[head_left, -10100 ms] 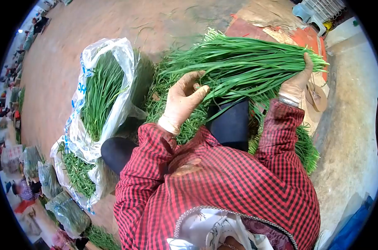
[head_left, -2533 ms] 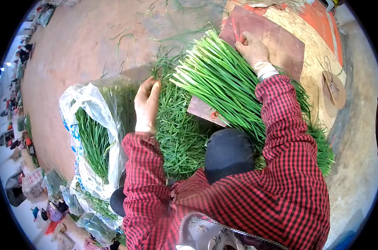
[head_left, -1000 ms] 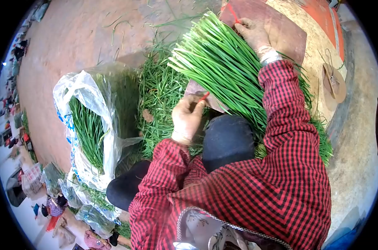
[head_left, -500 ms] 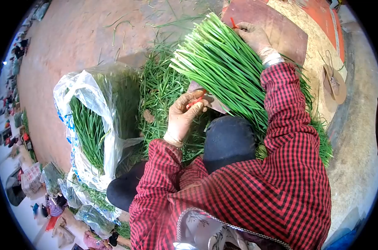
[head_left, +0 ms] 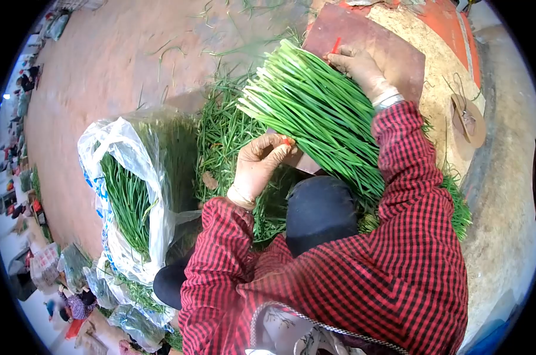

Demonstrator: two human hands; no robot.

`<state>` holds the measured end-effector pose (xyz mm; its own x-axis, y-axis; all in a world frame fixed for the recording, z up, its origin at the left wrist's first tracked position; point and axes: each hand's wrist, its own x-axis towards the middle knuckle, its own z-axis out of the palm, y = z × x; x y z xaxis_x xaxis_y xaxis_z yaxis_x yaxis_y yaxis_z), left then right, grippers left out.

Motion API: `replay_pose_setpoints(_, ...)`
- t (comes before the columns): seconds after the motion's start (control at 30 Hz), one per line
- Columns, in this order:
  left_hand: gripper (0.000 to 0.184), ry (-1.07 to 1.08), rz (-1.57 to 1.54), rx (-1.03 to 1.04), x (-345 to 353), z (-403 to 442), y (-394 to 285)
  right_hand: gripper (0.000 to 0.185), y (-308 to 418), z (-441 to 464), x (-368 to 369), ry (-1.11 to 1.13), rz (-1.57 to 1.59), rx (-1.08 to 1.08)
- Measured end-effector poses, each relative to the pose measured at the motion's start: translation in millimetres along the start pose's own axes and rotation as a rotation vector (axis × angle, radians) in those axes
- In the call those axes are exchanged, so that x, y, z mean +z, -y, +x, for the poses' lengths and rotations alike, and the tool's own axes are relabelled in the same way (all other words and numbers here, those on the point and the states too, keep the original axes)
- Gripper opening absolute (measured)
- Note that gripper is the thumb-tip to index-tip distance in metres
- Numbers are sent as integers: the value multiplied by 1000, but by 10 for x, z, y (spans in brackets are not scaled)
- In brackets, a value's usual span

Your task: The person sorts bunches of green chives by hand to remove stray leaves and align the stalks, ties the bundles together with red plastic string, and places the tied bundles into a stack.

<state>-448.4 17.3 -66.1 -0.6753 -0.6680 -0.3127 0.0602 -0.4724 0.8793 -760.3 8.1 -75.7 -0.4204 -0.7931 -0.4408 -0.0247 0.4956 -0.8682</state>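
A thick bunch of long green chives lies slantwise before me on a reddish-brown board, pale cut ends toward the upper left. At its lower left edge my left hand pinches one end of a red tie between thumb and forefinger. Across the bunch, my right hand grips the other red end, which sticks up past the fingertips. The tie's middle is out of sight, apparently beneath the chives. Both hands wear thin, soiled gloves.
A clear plastic bag packed with chives stands on the left. Loose green trimmings cover the floor beside it. My dark-covered knee is just below the bunch. At right lies a tan hat-like disc. Other people and bags are far left.
The left hand has shifted slightly, its fingers now closer round the tie's end. At the right hand, more of the red end points upward. The view has tilted a little.
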Motion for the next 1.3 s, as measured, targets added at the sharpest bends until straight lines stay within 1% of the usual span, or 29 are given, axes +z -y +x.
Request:
replay_pose_setpoints(0.03,12,22,169,44,19,24,-65,32,117,-72,-35,60,3,5)
replay_pose_setpoints(0.07,12,22,168,51,58,52,-143,32,247,-174,-64,59,1,-2)
replay_pose_setpoints(0.13,12,69,528,124,174,126,-266,33,622,-527,-28,79,-347,-44)
replay_pose_setpoints(0.17,12,40,534,106,244,174,-269,34,658,-568,-17,97,-595,-191)
replay_pose_setpoints(0.2,12,40,531,112,307,215,-257,30,480,-571,56,-3,-682,-398)
replay_pose_setpoints(0.27,10,-21,489,124,419,272,-221,23,483,-874,336,-170,-816,-532)
replay_pose_setpoints(0.33,9,-62,446,166,465,243,-196,13,241,-941,618,-322,-1023,-629)
replay_pose_setpoints(0.37,8,-108,499,164,468,191,-184,8,148,-977,704,-332,-1034,-662)
replay_pose_setpoints(0.4,8,-156,553,161,467,138,-166,6,74,-1012,753,-403,-915,-759)
replay_pose_setpoints(0.43,12,-207,484,195,478,92,-134,6,-1,-1024,804,-432,-830,-770)
replay_pose_setpoints(0.47,12,-211,489,185,476,48,-102,9,-73,-1058,854,-455,-743,-773)
replay_pose_setpoints(0.5,12,-218,491,190,486,19,-96,9,-89,-1100,870,-450,-738,-767)
replay_pose_setpoints(0.57,11,-231,523,197,511,1,-107,17,-85,-1152,852,-395,-660,-782)
replay_pose_setpoints(0.6,11,-232,521,195,500,-13,-124,17,-97,-1173,861,-394,-662,-781)
replay_pose_setpoints(0.67,12,-231,522,115,527,-21,-166,22,-137,-1218,812,-285,-556,-764)
replay_pose_setpoints(0.7,12,-234,524,112,536,-22,-172,22,-164,-1203,801,-303,-457,-871)
replay_pose_setpoints(0.8,11,-209,483,79,529,-20,-165,24,-189,-1193,754,-253,-527,-848)
replay_pose_setpoints(0.83,10,-171,428,63,515,-17,-164,24,-184,-1176,749,-254,-523,-844)
replay_pose_setpoints(0.9,10,-129,374,43,487,-1,-154,25,-178,-1130,740,-245,-456,-920)
replay_pose_setpoints(0.97,9,-99,335,35,460,24,-135,24,-192,-1100,730,-236,-460,-922)
replay_pose_setpoints(1.1,10,-144,345,12,498,19,-184,24,-218,-1059,703,-175,-496,-903)
replay_pose_setpoints(1.2,10,-145,359,20,495,31,-195,23,-203,-1042,694,-186,-533,-933)
replay_pose_setpoints(1.3,11,-194,453,7,533,46,-220,23,-177,-1057,691,-172,-512,-926)
